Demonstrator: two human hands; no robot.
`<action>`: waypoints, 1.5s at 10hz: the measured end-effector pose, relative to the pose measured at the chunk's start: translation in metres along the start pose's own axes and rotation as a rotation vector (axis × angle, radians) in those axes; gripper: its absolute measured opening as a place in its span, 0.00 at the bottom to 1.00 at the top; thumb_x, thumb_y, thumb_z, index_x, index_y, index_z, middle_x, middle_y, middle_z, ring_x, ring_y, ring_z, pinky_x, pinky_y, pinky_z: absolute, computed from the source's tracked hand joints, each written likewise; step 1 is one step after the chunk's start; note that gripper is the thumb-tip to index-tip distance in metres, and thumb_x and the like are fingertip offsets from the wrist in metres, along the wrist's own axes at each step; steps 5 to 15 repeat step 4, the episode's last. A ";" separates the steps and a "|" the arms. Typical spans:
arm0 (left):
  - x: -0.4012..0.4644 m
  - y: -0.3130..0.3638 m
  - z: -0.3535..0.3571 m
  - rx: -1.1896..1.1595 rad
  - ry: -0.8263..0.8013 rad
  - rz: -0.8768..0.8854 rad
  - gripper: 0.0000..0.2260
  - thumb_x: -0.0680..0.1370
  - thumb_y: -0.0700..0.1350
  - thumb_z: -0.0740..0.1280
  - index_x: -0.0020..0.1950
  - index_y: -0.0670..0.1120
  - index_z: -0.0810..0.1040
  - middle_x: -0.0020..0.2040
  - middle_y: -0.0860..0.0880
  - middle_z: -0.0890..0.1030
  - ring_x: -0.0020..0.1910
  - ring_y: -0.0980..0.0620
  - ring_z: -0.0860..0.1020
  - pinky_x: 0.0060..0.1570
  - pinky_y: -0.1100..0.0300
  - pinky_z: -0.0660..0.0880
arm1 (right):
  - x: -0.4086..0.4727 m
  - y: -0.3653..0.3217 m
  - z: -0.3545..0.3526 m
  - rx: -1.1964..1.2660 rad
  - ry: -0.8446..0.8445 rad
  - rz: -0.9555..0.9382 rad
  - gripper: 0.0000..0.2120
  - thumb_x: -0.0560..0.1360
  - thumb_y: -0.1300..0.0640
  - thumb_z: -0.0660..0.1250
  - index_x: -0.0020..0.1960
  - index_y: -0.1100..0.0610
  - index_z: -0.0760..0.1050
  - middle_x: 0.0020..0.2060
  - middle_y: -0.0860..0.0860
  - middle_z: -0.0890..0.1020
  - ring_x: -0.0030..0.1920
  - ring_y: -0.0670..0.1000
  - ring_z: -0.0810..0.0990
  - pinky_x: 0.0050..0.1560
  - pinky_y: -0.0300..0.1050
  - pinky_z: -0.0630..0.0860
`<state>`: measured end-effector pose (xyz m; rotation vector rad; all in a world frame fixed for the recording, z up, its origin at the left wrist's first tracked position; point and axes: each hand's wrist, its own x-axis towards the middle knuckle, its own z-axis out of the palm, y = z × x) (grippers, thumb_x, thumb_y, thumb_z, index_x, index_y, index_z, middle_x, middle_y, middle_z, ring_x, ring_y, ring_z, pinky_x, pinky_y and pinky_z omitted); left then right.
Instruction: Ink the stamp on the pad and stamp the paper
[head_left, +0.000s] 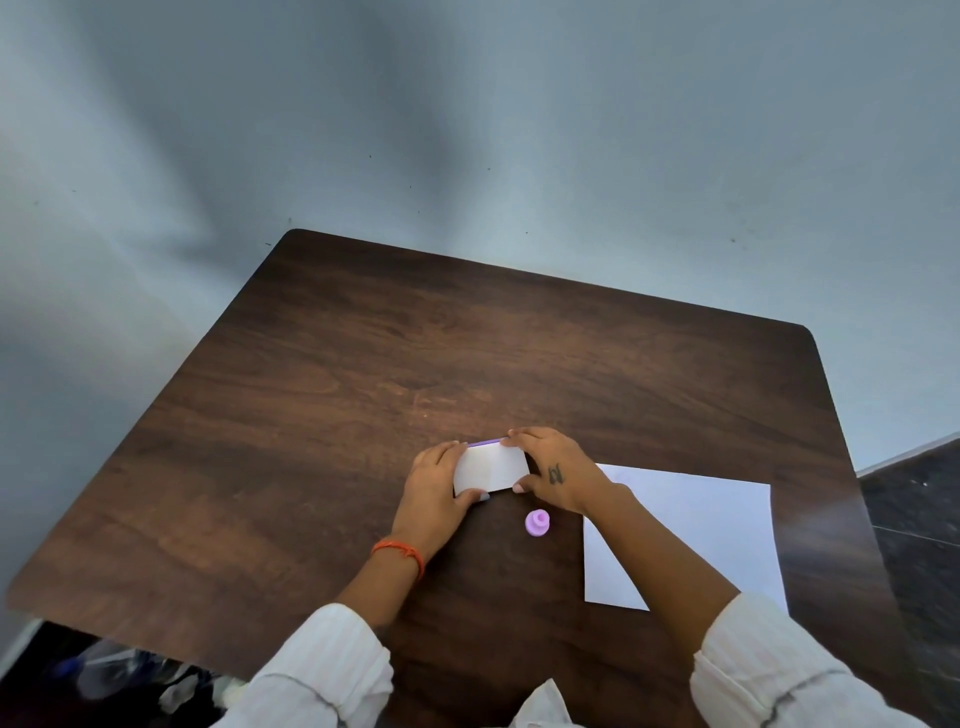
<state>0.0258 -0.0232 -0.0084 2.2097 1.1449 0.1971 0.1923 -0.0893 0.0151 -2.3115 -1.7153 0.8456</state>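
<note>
A small white rectangular ink pad case (491, 468) with a purple strip along its far edge lies on the dark wooden table (363, 374). My left hand (434, 491) grips its left end, thumb at the near corner. My right hand (553, 467) grips its right end, fingers on the far edge and thumb on the near edge. Whether the case lid is open cannot be told. A small lilac stamp (536, 521) stands upright on the table just in front of the case, untouched. A white sheet of paper (696, 530) lies flat to the right, partly under my right forearm.
The table's far edge meets a pale grey wall (467, 130). Its right edge borders a dark tiled floor (914, 519). Some clutter shows below the table's near left corner (130, 675).
</note>
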 end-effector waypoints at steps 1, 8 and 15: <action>0.002 0.002 -0.001 -0.001 0.005 -0.012 0.31 0.70 0.48 0.71 0.70 0.45 0.64 0.69 0.46 0.69 0.68 0.48 0.64 0.67 0.55 0.63 | 0.000 -0.001 -0.001 -0.015 -0.012 0.001 0.30 0.70 0.55 0.71 0.68 0.53 0.63 0.69 0.55 0.69 0.68 0.56 0.67 0.67 0.49 0.66; 0.000 0.016 -0.004 0.073 -0.054 -0.054 0.34 0.73 0.50 0.68 0.73 0.46 0.54 0.75 0.45 0.58 0.74 0.45 0.55 0.74 0.49 0.52 | -0.002 -0.008 -0.007 -0.050 -0.008 -0.035 0.33 0.69 0.54 0.71 0.69 0.56 0.61 0.73 0.55 0.61 0.70 0.56 0.65 0.68 0.51 0.66; 0.000 0.016 -0.004 0.073 -0.054 -0.054 0.34 0.73 0.50 0.68 0.73 0.46 0.54 0.75 0.45 0.58 0.74 0.45 0.55 0.74 0.49 0.52 | -0.002 -0.008 -0.007 -0.050 -0.008 -0.035 0.33 0.69 0.54 0.71 0.69 0.56 0.61 0.73 0.55 0.61 0.70 0.56 0.65 0.68 0.51 0.66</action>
